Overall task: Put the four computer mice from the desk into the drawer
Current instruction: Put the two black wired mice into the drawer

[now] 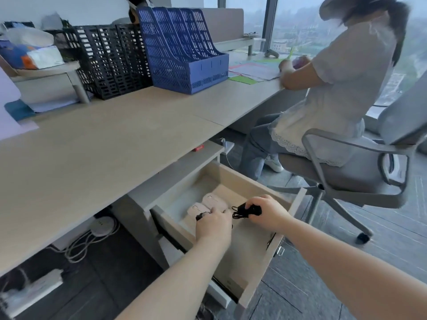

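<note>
The drawer point(258, 262) under the desk point(97, 144) is pulled open. Two pale pink mice point(213, 202) lie side by side at its back. My left hand point(213, 225) is down inside the drawer, closed over a black mouse point(200, 216) that is mostly hidden by my fingers. My right hand point(265, 211) holds a second black mouse point(250, 210) with its cord bundled, just above the drawer floor to the right of the pink ones. No mouse shows on the desk top.
A blue file rack point(184, 49) and black racks point(111, 58) stand at the back of the desk. A person on a grey swivel chair point(346, 172) sits close to the drawer's right. Cables and a power strip point(34, 289) lie on the floor under the desk.
</note>
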